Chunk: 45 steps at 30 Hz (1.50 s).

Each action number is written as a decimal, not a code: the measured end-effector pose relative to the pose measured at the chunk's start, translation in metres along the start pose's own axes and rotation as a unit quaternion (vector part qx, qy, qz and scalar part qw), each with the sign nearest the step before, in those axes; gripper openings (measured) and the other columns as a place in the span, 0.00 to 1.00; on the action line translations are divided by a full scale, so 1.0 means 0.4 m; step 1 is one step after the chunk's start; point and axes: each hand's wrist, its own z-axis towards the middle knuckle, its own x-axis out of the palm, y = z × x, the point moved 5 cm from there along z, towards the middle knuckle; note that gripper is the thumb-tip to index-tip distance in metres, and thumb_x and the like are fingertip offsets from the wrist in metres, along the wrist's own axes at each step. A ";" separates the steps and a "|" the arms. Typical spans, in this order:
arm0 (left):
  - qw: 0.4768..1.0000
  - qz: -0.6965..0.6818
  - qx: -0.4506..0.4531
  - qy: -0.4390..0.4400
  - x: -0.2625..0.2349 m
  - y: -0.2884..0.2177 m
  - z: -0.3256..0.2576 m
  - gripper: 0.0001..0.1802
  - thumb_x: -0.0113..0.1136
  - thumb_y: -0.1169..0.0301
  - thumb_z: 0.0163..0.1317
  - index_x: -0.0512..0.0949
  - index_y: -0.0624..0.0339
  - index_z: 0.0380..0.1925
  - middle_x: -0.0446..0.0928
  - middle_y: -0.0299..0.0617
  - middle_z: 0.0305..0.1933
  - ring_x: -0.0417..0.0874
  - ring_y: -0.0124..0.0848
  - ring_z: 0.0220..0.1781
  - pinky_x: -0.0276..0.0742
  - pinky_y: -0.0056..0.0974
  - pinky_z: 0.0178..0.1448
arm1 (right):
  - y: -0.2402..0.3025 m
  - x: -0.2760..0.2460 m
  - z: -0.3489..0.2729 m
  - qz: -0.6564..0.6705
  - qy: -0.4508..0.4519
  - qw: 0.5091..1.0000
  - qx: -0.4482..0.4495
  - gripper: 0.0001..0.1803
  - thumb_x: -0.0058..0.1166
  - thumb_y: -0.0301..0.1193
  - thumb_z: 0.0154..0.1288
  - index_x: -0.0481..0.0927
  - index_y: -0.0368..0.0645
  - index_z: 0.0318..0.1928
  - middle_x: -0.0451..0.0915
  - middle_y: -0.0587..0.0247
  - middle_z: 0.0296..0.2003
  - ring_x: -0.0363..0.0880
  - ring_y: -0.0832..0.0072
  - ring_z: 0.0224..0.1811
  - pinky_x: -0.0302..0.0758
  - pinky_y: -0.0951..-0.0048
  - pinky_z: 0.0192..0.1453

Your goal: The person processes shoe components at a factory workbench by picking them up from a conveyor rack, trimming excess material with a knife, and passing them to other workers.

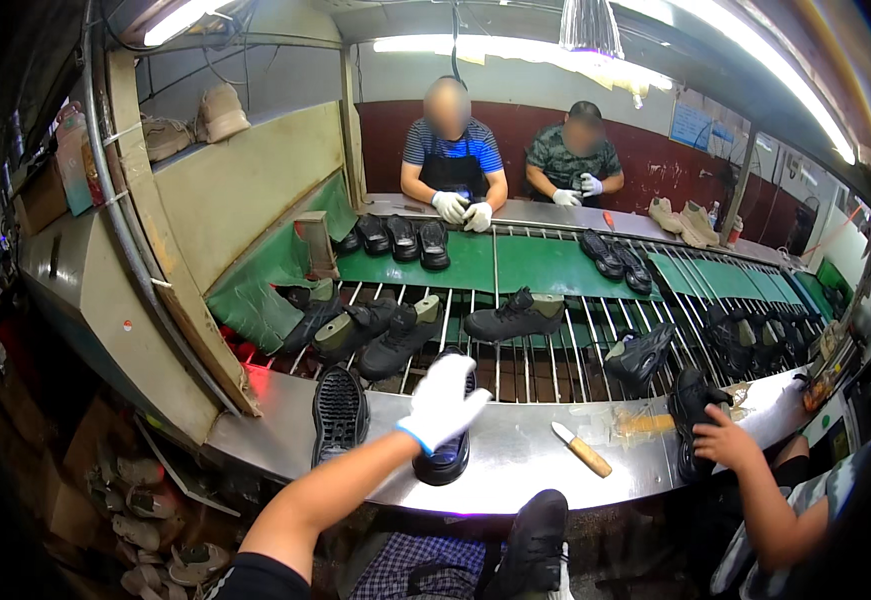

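My left hand (445, 405), in a white glove with a blue cuff, is above a black shoe sole (442, 465) on the metal ledge. Its fingers are stretched out with the thumb apart, and it covers the middle of that sole. Low in the view, a black shoe (535, 540) stands toe up over my lap. A strip of white glove, my right hand (561, 578), shows along its right side; the shoe hides most of its fingers. Left of my left hand lies another black sole (340, 415), tread up. A wooden-handled knife (583, 450) rests on the ledge to the right.
Beyond the metal ledge (515, 430) runs a roller conveyor (565, 365) with several black shoes (515, 316) and green mats (465, 270). Two gloved people are at the far side. At right, a co-worker's hand (723, 440) touches a black shoe (693, 420).
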 end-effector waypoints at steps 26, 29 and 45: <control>0.649 -0.706 -0.269 0.085 -0.147 -0.052 -0.120 0.18 0.63 0.68 0.76 0.80 0.66 0.60 0.87 0.42 0.53 0.88 0.31 0.52 0.85 0.38 0.59 | -0.204 0.018 -0.032 0.592 0.049 0.797 0.114 0.38 0.48 0.58 0.82 0.69 0.40 0.75 0.78 0.52 0.68 0.78 0.62 0.67 0.74 0.57 0.77; 0.607 -0.731 -0.297 0.101 -0.090 -0.030 -0.135 0.15 0.62 0.69 0.76 0.81 0.64 0.58 0.87 0.41 0.52 0.88 0.31 0.51 0.87 0.40 0.60 | -0.212 0.013 -0.062 0.611 0.042 0.782 0.113 0.38 0.49 0.58 0.82 0.70 0.40 0.75 0.79 0.53 0.67 0.78 0.62 0.66 0.74 0.57 0.76; 0.554 -0.740 -0.366 0.104 -0.009 -0.001 -0.225 0.17 0.62 0.69 0.74 0.81 0.66 0.58 0.87 0.47 0.53 0.89 0.38 0.53 0.87 0.44 0.62 | -0.127 0.037 -0.050 0.760 0.116 0.634 0.088 0.37 0.51 0.58 0.82 0.74 0.38 0.72 0.83 0.53 0.63 0.82 0.64 0.62 0.77 0.59 0.74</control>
